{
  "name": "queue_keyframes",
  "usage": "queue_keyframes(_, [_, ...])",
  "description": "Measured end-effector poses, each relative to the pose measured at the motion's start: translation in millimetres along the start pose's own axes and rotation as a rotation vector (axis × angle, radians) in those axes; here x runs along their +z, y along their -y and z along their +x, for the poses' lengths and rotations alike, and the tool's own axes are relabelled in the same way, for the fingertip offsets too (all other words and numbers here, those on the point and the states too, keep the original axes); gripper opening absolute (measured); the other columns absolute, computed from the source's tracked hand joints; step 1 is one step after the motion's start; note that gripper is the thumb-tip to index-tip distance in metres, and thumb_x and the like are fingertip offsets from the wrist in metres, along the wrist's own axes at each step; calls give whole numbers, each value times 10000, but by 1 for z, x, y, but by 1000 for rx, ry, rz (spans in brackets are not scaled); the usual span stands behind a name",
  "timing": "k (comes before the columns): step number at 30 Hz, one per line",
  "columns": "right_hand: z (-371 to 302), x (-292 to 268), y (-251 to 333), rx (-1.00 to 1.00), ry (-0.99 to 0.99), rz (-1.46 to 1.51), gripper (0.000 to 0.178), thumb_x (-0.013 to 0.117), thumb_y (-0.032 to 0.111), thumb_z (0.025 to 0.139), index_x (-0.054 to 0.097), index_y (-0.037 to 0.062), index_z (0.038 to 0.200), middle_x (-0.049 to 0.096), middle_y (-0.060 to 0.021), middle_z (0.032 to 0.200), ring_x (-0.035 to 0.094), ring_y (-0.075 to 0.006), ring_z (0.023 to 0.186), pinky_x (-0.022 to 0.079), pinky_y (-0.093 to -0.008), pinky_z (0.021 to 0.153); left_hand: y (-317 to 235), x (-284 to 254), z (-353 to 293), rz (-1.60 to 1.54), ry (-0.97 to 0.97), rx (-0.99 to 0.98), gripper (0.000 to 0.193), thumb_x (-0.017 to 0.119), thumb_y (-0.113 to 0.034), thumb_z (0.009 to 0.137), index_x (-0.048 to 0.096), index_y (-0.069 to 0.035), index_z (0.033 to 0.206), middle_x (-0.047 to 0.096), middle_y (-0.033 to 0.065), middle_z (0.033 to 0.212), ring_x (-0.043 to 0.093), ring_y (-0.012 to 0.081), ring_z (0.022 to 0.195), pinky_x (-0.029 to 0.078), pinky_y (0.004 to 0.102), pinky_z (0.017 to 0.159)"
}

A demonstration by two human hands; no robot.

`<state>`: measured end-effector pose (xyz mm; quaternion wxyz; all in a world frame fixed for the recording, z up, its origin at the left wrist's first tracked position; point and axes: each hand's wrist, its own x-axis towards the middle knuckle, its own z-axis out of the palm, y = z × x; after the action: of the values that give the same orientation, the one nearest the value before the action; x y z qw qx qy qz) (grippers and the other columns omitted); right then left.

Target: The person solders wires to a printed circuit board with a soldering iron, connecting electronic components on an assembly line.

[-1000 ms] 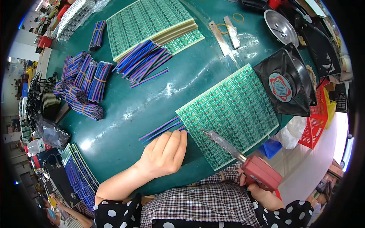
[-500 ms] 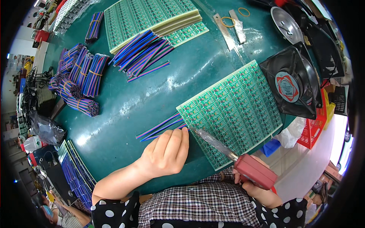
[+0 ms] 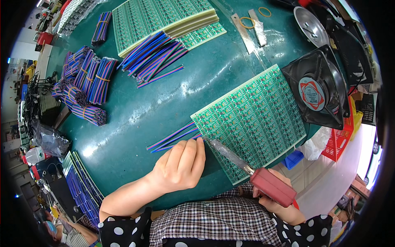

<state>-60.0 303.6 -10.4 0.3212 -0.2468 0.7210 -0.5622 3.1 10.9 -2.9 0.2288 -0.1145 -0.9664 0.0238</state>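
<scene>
A green circuit board panel point(image 3: 251, 123) lies slanted on the table, filled with rows of small components. Thin blue, red and black wires point(image 3: 175, 135) stick out from its left edge. My left hand point(image 3: 179, 166) is closed at that edge, thumb and fingertips pinched on a wire whose end they mostly hide. Gripped in my right hand point(image 3: 273, 191) is a soldering iron point(image 3: 272, 186) with a dark red handle and a wrapped silvery shaft. Its tip points at the board's left edge, just right of my left fingertips; contact cannot be made out.
Loose wires point(image 3: 154, 57) lean against a stack of green boards point(image 3: 164, 18) at the back. Banded wire bundles point(image 3: 86, 74) lie at left. A black fan point(image 3: 314, 90) stands against the board's right side, near a metal dish point(image 3: 310, 26). Two metal strips point(image 3: 243, 35) lie behind.
My right hand and the soldering iron have shifted slightly left, and the handle has turned a little. My left hand stays at the board's edge.
</scene>
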Motion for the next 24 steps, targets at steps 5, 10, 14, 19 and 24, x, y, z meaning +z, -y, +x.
queue_keyframes(5, [-6,-4,-6,4,57,-68,755,822,383,723,516,-72,1243,706,-80,834,708,-215,708,554,-293,646,0,0,0,15,4,14,249,665,12,630,687,54,875,590,93,791,592,167,638,467,226,511])
queue_keyframes(10, [-12,-6,-8,-2,29,-54,761,822,400,715,527,-80,1226,710,-100,854,710,-216,706,556,-293,644,0,1,-1,28,-8,18,248,666,16,631,687,54,875,593,93,792,592,165,634,465,222,508])
queue_keyframes(14, [-9,-4,-5,29,3,1,759,824,390,708,532,-85,1223,709,-99,852,707,-214,693,554,-287,636,0,1,-1,23,-11,21,240,666,16,629,687,56,865,596,96,785,594,167,629,465,223,509])
queue_keyframes(19, [-7,-3,-7,25,17,-64,769,834,376,686,533,-84,1225,707,-93,844,702,-216,680,549,-283,648,0,1,-1,22,-15,33,238,671,8,626,685,60,857,597,95,779,601,175,636,469,226,517])
queue_keyframes(24, [-7,-4,-2,20,24,-92,749,832,348,699,525,-79,1232,707,-71,809,706,-211,703,548,-285,667,0,1,-2,32,-7,59,249,671,-2,613,685,62,853,600,94,780,608,182,646,472,230,524])
